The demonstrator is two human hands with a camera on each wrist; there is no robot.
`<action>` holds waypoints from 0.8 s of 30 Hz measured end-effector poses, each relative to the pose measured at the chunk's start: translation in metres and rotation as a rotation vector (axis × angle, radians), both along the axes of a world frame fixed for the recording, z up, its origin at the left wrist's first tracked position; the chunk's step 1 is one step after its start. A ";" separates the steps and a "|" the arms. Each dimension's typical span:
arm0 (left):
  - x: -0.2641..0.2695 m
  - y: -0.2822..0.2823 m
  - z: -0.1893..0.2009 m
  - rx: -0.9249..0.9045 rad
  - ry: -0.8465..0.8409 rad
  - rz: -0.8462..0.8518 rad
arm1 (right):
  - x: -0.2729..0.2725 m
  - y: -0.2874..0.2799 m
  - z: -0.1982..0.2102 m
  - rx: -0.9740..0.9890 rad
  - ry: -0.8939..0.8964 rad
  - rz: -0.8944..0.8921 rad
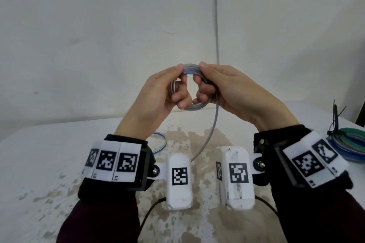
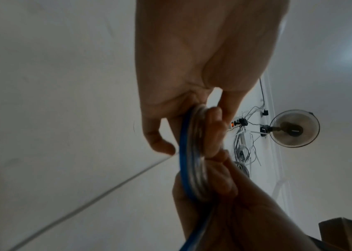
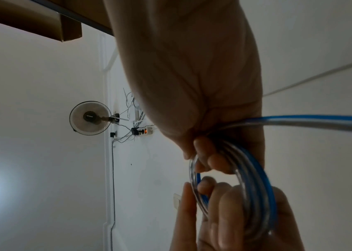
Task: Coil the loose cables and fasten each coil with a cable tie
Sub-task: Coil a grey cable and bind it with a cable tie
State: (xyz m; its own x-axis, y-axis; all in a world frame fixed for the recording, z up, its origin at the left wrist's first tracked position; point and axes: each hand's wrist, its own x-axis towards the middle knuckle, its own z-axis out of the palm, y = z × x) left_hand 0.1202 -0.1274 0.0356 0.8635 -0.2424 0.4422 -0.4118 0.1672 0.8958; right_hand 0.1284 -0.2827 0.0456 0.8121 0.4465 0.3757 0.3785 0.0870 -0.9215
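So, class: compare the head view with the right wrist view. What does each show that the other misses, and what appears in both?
Only the head view shows the stained table, the finished coil with its black cable tie, and the marker bands on both wrists. Only the right wrist view shows the wall fan, the power strip and the cable's blue stripe close up. Both show the left hand and right hand gripping the clear coil, its loose tail trailing away.

My fingers (image 1: pixel 182 82) covered much of the coil (image 1: pixel 189 107), so its number of turns was beyond telling. The loose tail (image 1: pixel 210 134) dropped behind the wrist cameras toward six o'clock, its end hidden. At three o'clock the tied coil (image 1: pixel 353 142) was cut by the picture's edge on the desk (image 1: pixel 49 163).
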 end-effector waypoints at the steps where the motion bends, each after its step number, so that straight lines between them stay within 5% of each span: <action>1: -0.002 0.002 0.000 0.050 0.011 -0.019 | 0.000 0.000 0.000 -0.027 -0.009 -0.005; 4: -0.004 0.003 -0.001 0.112 -0.066 0.019 | -0.003 0.000 0.002 -0.065 -0.023 0.001; 11: 0.000 -0.007 -0.001 -0.094 -0.077 0.038 | -0.001 0.001 0.003 0.042 0.006 -0.008; 15: -0.002 0.001 0.000 0.092 0.018 -0.027 | -0.001 0.001 0.001 -0.048 -0.018 -0.020; 20: -0.005 0.010 0.000 0.242 -0.102 0.074 | -0.003 0.010 -0.002 -0.098 -0.032 -0.057; 24: -0.003 0.008 0.002 0.000 -0.125 0.139 | 0.002 0.014 -0.002 0.064 -0.032 -0.089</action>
State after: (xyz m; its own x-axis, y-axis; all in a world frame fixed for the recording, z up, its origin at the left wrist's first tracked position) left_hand 0.1176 -0.1195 0.0373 0.8271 -0.1245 0.5481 -0.5390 0.1008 0.8362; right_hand 0.1304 -0.2685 0.0434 0.8348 0.3472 0.4272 0.4163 0.1096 -0.9026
